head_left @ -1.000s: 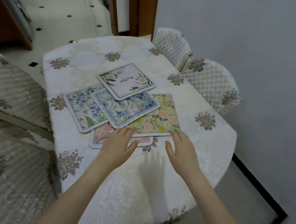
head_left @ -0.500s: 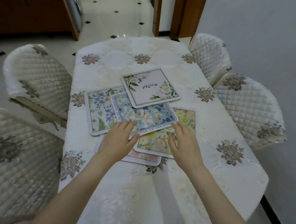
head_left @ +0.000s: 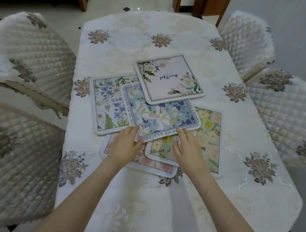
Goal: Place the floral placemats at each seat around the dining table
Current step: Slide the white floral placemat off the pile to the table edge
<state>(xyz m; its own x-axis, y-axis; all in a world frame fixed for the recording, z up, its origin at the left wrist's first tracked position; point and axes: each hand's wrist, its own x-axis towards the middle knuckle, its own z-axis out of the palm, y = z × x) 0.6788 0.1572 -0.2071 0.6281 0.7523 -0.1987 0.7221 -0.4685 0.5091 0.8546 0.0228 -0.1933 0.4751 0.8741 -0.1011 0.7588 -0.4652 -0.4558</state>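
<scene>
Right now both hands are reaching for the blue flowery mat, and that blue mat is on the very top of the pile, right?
Not quite. The head view shows both the left hand and right hand at the blue mat, but the white mat overlaps its far edge, so that one is on top.

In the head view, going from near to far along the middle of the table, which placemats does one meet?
Pink placemat → blue placemat with white flowers → white placemat with the script word.

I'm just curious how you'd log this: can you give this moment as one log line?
stage: mats not yet dealt | placemats: five overlapping mid-table | left hand: at blue placemat near edge | right hand: same edge | grasp: unclear
</scene>
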